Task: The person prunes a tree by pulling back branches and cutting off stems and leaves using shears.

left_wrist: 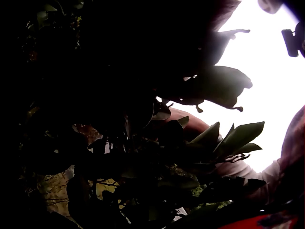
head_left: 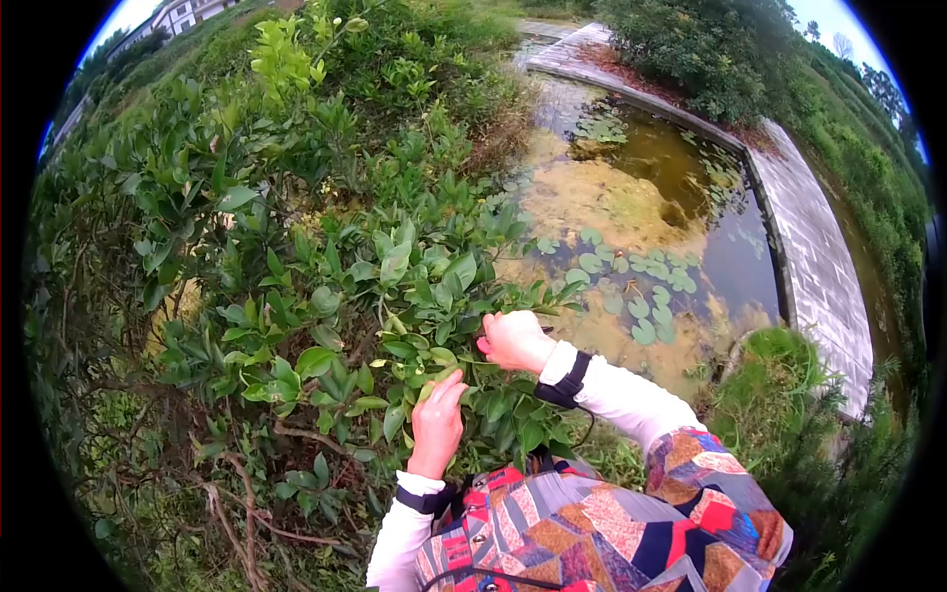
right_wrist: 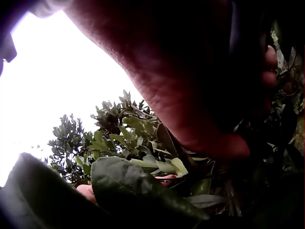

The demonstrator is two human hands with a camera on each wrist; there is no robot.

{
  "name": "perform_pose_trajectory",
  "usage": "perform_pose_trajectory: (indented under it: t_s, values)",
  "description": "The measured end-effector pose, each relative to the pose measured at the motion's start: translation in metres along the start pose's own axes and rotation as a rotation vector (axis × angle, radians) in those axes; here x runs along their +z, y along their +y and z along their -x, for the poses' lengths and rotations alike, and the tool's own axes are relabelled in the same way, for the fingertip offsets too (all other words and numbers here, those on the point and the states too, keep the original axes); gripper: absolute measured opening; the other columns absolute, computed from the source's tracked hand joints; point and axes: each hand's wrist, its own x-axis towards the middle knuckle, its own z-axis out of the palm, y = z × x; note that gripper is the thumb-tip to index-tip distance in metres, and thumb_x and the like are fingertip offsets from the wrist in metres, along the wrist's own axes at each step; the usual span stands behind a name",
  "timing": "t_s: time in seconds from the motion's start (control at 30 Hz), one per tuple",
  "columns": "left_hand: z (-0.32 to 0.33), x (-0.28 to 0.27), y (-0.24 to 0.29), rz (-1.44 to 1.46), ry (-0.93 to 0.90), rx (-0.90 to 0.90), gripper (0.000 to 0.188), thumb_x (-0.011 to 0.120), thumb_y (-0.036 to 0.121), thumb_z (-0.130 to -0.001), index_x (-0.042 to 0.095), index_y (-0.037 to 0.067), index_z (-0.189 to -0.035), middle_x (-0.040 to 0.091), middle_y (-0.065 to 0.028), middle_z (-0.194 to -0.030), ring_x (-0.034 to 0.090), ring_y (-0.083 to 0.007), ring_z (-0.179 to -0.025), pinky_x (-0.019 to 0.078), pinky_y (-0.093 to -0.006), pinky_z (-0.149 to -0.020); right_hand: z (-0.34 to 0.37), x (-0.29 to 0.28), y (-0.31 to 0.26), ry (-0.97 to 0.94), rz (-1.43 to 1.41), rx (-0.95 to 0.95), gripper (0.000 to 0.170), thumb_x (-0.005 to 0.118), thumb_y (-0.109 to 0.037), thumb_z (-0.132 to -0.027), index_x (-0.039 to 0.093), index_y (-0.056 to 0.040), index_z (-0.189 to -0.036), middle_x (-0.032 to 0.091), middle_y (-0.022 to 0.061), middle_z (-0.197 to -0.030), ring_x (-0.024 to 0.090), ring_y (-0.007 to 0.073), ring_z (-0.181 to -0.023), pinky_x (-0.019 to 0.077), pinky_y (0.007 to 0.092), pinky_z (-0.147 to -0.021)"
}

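My right hand (head_left: 515, 340) is at the outer edge of a leafy green shrub (head_left: 395, 261), its fingers curled. In the right wrist view a dark, smooth handle (right_wrist: 234, 33) lies in the curled hand; the rest of it is hidden in shadow, so I cannot tell its kind. Below and to the left, my left hand (head_left: 437, 424) points up into the foliage, and a leafy twig lies between its thumb and fingers. Broad leaves (right_wrist: 128, 186) overlap the left hand in the right wrist view. The left wrist view is mostly dark leaves (left_wrist: 238, 138).
Bare woody branches (head_left: 242, 503) tangle at the lower left. Beyond the shrub lies a pond with lily pads (head_left: 646, 331), edged by a pale paved walkway (head_left: 824, 266). Tall grass (head_left: 774, 380) grows at the near bank. Another large bush (head_left: 700, 59) stands behind the pond.
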Motion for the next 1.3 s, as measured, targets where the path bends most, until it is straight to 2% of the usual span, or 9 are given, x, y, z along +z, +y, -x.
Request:
perform_pose_trajectory:
  t_s: [0.2, 0.27, 0.53, 0.93, 1.0, 1.07, 1.13, 1.2, 1.3]
  values:
    - [0.001, 0.003, 0.002, -0.009, 0.01, 0.026, 0.025, 0.06, -0.005, -0.082, 0.068, 0.003, -0.104, 0.069, -0.0121, -0.119, 0.07, -0.0324, -0.092, 0.0569, -0.0402, -0.08, -0.009, 0.016, -0.008, 0.059, 0.133, 0.022, 0.042, 0.066, -0.032, -0.085, 0.065, 0.0009, -0.111, 0.074, 0.0138, -0.09, 0.073, 0.0282, -0.085, 0.0568, 0.0382, -0.075]
    - [0.002, 0.002, 0.0, -0.017, 0.012, 0.025, 0.025, 0.06, -0.005, -0.082, 0.068, 0.003, -0.105, 0.069, -0.0121, -0.119, 0.07, -0.0322, -0.093, 0.0568, -0.0401, -0.08, -0.015, 0.011, -0.008, -0.063, 0.075, 0.012, 0.038, 0.065, -0.033, -0.086, 0.068, 0.0002, -0.104, 0.074, 0.0156, -0.091, 0.073, 0.0286, -0.086, 0.0566, 0.039, -0.075]
    - [0.004, 0.008, -0.004, -0.008, 0.035, 0.06, 0.025, 0.059, -0.005, -0.083, 0.068, 0.003, -0.105, 0.069, -0.0122, -0.12, 0.07, -0.0317, -0.095, 0.0564, -0.04, -0.082, -0.009, 0.009, 0.006, -0.094, -0.055, 0.03, 0.035, 0.064, -0.035, -0.088, 0.072, -0.002, -0.095, 0.072, 0.0207, -0.089, 0.071, 0.0364, -0.087, 0.0562, 0.0444, -0.077]
    - [0.002, 0.005, -0.002, 0.02, 0.026, 0.01, 0.027, 0.06, -0.007, -0.081, 0.069, 0.001, -0.105, 0.069, -0.0143, -0.12, 0.07, -0.0313, -0.099, 0.0569, -0.0397, -0.081, 0.003, -0.003, 0.019, -0.069, -0.471, 0.146, 0.044, 0.062, -0.039, -0.084, 0.062, 0.0007, -0.102, 0.07, 0.0243, -0.091, 0.069, 0.0405, -0.09, 0.0521, 0.049, -0.081]
    - [0.002, 0.005, -0.003, 0.015, 0.04, 0.023, 0.028, 0.059, -0.007, -0.081, 0.069, 0.001, -0.105, 0.069, -0.0145, -0.12, 0.07, -0.032, -0.098, 0.0572, -0.04, -0.081, 0.007, -0.01, 0.02, 0.005, -0.705, 0.164, 0.043, 0.062, -0.041, -0.082, 0.062, -0.0004, -0.098, 0.07, 0.0235, -0.09, 0.068, 0.0399, -0.087, 0.051, 0.0489, -0.079]
    - [0.002, 0.005, 0.0, 0.026, 0.03, 0.013, 0.028, 0.059, -0.008, -0.08, 0.069, 0.001, -0.105, 0.069, -0.0147, -0.12, 0.07, -0.0323, -0.098, 0.0572, -0.0401, -0.081, 0.009, -0.008, 0.023, 0.019, -0.695, 0.164, 0.043, 0.062, -0.041, -0.082, 0.061, -0.0008, -0.097, 0.07, 0.0239, -0.09, 0.067, 0.0409, -0.087, 0.0501, 0.0486, -0.078]
    - [0.002, 0.005, -0.001, 0.034, 0.022, 0.001, 0.028, 0.059, -0.008, -0.08, 0.069, 0.001, -0.105, 0.069, -0.0148, -0.12, 0.07, -0.0326, -0.098, 0.0572, -0.0402, -0.081, 0.015, -0.007, 0.023, -0.035, -0.49, -0.001, 0.04, 0.066, -0.041, -0.079, 0.057, -0.0038, -0.09, 0.065, 0.0207, -0.075, 0.065, 0.0403, -0.076, 0.049, 0.0488, -0.071]
    - [0.002, 0.006, -0.002, 0.034, 0.03, 0.015, 0.029, 0.059, -0.008, -0.079, 0.069, 0.001, -0.105, 0.069, -0.0147, -0.12, 0.07, -0.033, -0.098, 0.0571, -0.0401, -0.081, 0.023, -0.007, 0.017, -0.185, -0.294, -0.1, 0.038, 0.064, -0.039, -0.081, 0.058, -0.0037, -0.094, 0.068, 0.0225, -0.081, 0.067, 0.0417, -0.082, 0.0505, 0.0492, -0.073]
    - [0.003, 0.007, -0.002, 0.044, 0.028, 0.016, 0.029, 0.059, -0.008, -0.08, 0.069, 0.001, -0.106, 0.069, -0.0145, -0.12, 0.07, -0.0331, -0.098, 0.057, -0.0403, -0.081, 0.025, 0.008, 0.018, -0.15, -0.26, -0.096, 0.037, 0.061, -0.038, -0.084, 0.06, -0.0025, -0.096, 0.069, 0.0235, -0.084, 0.068, 0.042, -0.085, 0.0522, 0.0495, -0.075]
